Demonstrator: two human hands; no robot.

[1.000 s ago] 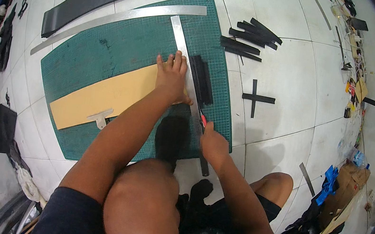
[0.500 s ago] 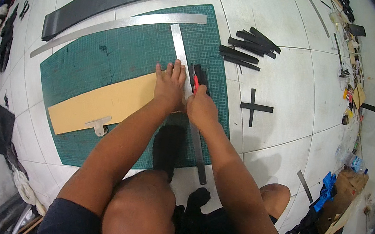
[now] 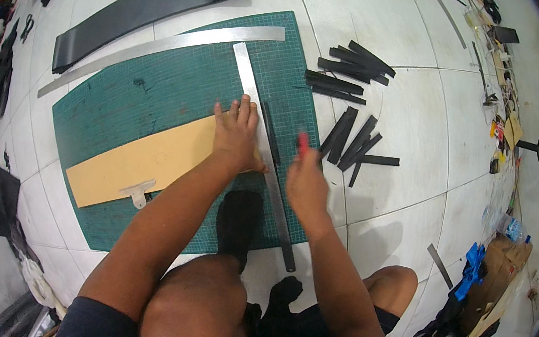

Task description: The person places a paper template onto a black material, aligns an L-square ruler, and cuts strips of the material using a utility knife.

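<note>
My left hand (image 3: 236, 135) lies flat with its fingers spread, pressing beside the left edge of a steel ruler (image 3: 247, 72) on a green cutting mat (image 3: 156, 94). Its wrist is over the end of a tan board (image 3: 139, 164), which has a metal clip (image 3: 137, 191) on its near edge. A narrow black strip (image 3: 270, 133) lies along the ruler's right edge. My right hand (image 3: 308, 189) is closed around a red cutter knife (image 3: 302, 144), right of the ruler near the mat's edge. The knife is blurred, and its blade cannot be made out.
Cut black strips (image 3: 356, 65) lie on the white tiled floor at the upper right, with more strips (image 3: 356, 143) below. A longer metal ruler (image 3: 184, 39) crosses the mat's far edge. Beyond it lies folded black material (image 3: 155, 4). Cardboard (image 3: 502, 270) stands at the right.
My right hand and the cutter have moved right, off the ruler's edge. Black pieces once beside the ruler now lie on the floor at the right. My left hand stays flat.
</note>
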